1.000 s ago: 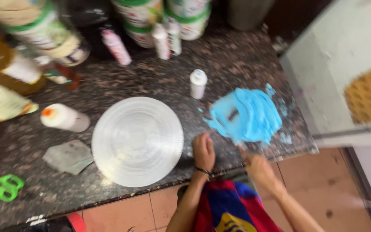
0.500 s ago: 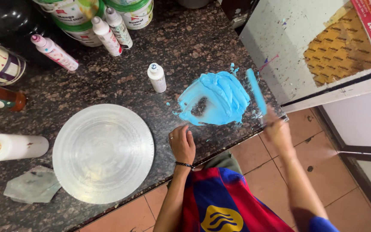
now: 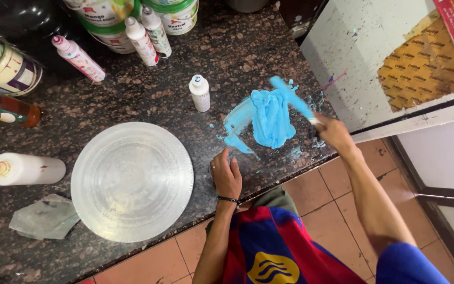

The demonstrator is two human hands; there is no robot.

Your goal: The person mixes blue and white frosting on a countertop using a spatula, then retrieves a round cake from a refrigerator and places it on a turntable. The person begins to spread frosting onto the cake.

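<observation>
A heap of light blue paste [image 3: 270,120] lies spread on the dark granite counter [image 3: 148,97]. My right hand [image 3: 333,131] grips a flat spatula [image 3: 291,97] smeared with blue, its blade over the heap's right side. My left hand [image 3: 226,176] rests flat on the counter just below the paste, fingers together, a dark band at the wrist. A small white bottle [image 3: 200,92] stands upright left of the paste. A round silver board [image 3: 132,180] lies to the left of my left hand.
Tubs and squeeze bottles [image 3: 143,39] crowd the counter's back edge. A white bottle with an orange cap [image 3: 22,169] lies on its side at left, a grey cloth [image 3: 44,217] below it. A white cabinet with a brown board [image 3: 395,58] stands right. Tiled floor lies below.
My right hand has swept the spatula left across the paste, folding it into a taller heap. My left hand stays planted on the counter. The camera view has shifted.
</observation>
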